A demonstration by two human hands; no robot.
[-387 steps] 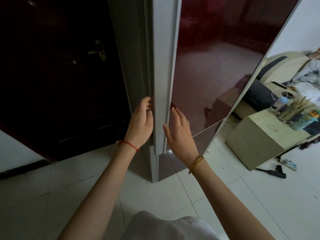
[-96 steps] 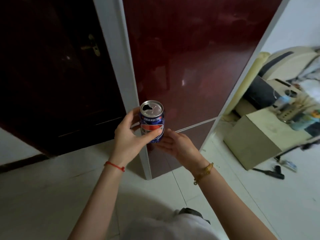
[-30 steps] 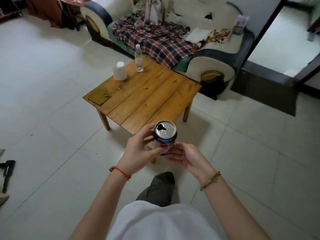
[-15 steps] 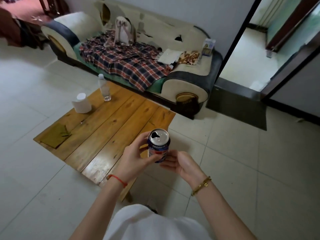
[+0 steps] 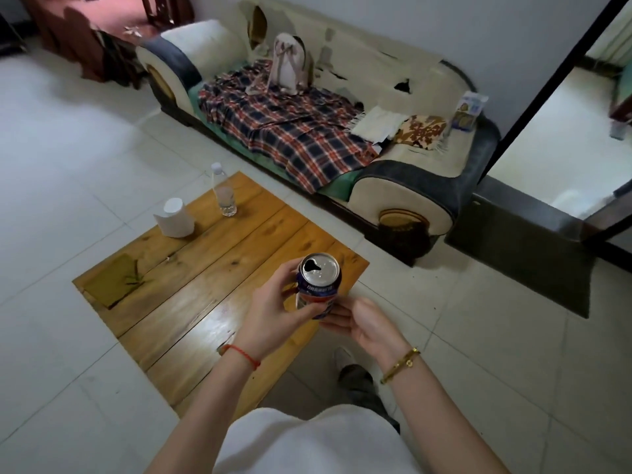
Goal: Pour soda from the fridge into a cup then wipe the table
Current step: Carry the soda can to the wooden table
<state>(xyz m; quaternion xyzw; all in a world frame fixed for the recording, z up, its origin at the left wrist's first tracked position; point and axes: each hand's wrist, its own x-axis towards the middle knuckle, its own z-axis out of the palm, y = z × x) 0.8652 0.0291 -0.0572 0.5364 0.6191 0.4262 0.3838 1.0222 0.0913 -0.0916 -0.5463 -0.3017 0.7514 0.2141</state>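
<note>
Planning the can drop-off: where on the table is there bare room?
The table is bare across its middle and near planks, from the cloth to the sofa-side edge. The far corner is crowded: roll, bottle. Both hands hold the can.

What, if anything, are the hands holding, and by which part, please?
The left hand grips the soda can round its side; the right hand supports it near the base.

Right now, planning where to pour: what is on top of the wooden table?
On the wooden table: a white cup, a clear bottle, an olive cloth. The hands and soda can cover its near corner.
</note>
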